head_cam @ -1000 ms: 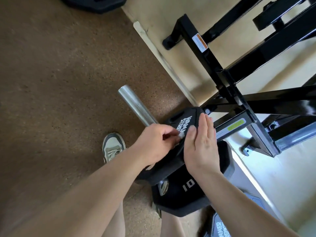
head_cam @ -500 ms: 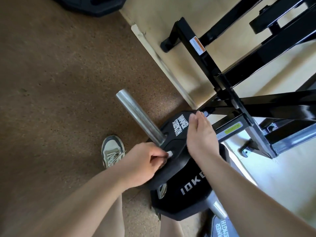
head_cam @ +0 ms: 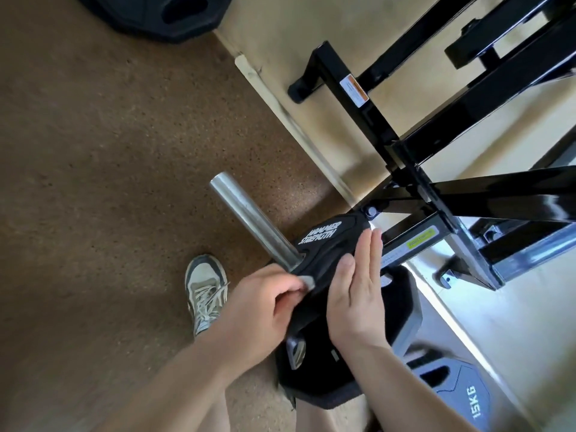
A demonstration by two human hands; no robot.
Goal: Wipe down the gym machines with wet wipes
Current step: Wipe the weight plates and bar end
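Note:
A black weight plate [head_cam: 324,244] with white lettering sits on a steel sleeve [head_cam: 249,219] of the black gym machine [head_cam: 414,169]. My left hand [head_cam: 265,310] is closed on a small grey-white wet wipe [head_cam: 307,281] and presses it against the plate's face near the sleeve. With fingers straight, my right hand [head_cam: 358,294] lies flat against the plate's right edge. A larger black plate [head_cam: 358,363] hangs behind it, mostly hidden by my arms.
My shoe [head_cam: 204,288] stands on the brown rubber floor [head_cam: 109,182] left of the sleeve. A 15 kg plate [head_cam: 461,397] lies at lower right. Another black plate [head_cam: 162,14] lies at the top left. A pale wooden platform [head_cam: 296,42] runs under the frame.
The lettering on the front plate has swung round as the plate turned. My left hand with the wipe moved up across its face. My right hand flattened along the edge.

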